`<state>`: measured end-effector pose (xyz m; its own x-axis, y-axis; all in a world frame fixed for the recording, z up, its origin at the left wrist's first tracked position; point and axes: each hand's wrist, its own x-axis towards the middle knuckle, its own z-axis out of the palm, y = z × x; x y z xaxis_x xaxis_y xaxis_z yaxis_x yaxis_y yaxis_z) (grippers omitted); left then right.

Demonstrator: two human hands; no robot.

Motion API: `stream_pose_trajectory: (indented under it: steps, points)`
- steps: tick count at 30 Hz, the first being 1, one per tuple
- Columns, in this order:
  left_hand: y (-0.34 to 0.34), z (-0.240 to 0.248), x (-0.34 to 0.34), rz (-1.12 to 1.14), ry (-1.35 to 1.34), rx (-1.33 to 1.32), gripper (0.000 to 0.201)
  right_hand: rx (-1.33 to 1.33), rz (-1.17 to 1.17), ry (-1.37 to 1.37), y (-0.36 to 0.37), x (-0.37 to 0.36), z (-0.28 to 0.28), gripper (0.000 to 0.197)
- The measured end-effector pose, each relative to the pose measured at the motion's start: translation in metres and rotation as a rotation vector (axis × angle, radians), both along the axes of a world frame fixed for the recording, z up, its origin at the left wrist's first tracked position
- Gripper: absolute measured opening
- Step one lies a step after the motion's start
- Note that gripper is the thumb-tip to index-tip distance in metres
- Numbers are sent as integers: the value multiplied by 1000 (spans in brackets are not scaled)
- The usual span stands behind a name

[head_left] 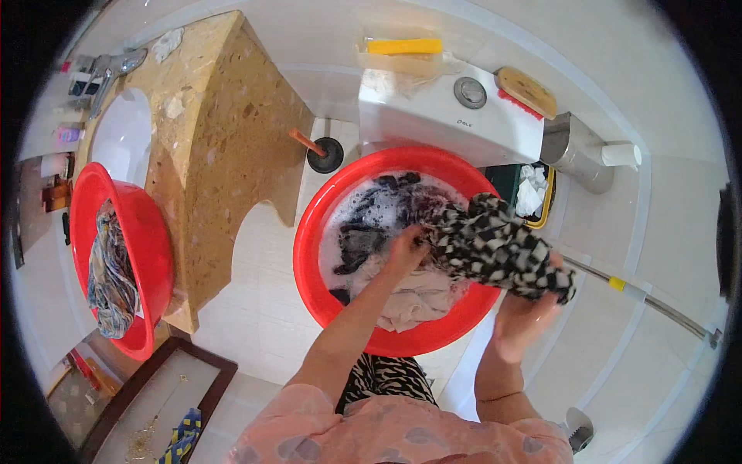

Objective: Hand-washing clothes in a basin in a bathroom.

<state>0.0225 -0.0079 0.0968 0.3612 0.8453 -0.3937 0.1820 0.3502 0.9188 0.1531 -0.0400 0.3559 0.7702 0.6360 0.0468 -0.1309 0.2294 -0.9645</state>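
A big red basin [309, 267] stands on the floor in front of me, full of soapy water and several soaked clothes, dark ones at the back and a pale one [417, 301] at the front. My left hand [403, 251] grips one end of a black-and-white checked garment [495, 243] over the suds. My right hand [519, 319] holds the other end of that garment, lifted past the basin's right rim.
A second red basin [154, 255] with patterned cloth sits on the stone counter [216, 139] by a sink at left. Behind the basin are a white toilet [440, 116], a plunger [325, 153], a bin [533, 193] and a long handle [649, 298] at right.
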Motion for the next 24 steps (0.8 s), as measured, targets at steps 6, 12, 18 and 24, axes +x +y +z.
stream_pose_trajectory:
  steps: [6, 12, 18, 24]
  points:
    - [-4, 43, -58, 491, -513, -276, 16, -270, 119, 12, -5, 48, -50, 26]
    - [23, 106, -106, 460, -591, -77, 23, -260, 331, -6, 0, -4, -47, 21]
    - [23, 44, -92, 232, 113, 302, 32, 115, 479, 439, 23, -86, 32, 19]
    - [-6, -42, -74, 364, 177, -31, 29, 241, 291, 517, 43, -61, 8, 21]
